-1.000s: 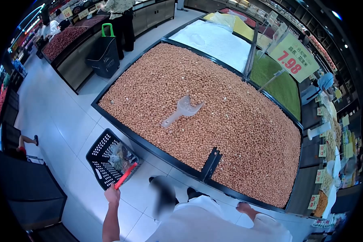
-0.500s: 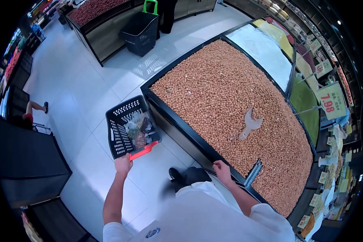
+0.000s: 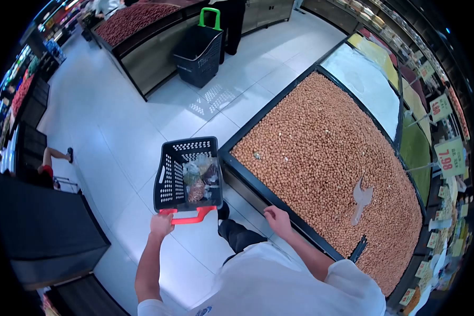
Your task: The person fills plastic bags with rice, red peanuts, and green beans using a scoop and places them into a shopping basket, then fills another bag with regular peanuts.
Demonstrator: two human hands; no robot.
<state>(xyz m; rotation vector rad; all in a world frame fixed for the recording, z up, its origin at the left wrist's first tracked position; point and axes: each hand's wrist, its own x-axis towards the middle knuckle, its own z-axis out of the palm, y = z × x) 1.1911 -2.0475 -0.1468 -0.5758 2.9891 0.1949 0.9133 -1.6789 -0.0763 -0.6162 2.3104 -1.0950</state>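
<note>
"Beside the nut bin (image 3: 246, 174), where does the black basket (image 3: 166, 179) lie relative to the left grip (image 3: 162, 225)?"

"Just beyond it: the left grip is clasped round the left end of the basket's red handle (image 3: 188, 219); clear bags (image 3: 196, 190) of goods lie inside."

"And the right grip (image 3: 279, 219)?"

"Near the nut bin, fingers curled; whether they are pressed together, or touch the bin, one cannot tell."

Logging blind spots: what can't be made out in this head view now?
In the head view:
Bags: exact contents obscured by overlapping plastic.
Left hand: fingertips hidden behind the hand itself.
Person in dark trousers: upper body cut off by the top edge.
7.98 sign: other print too small to read.
</note>
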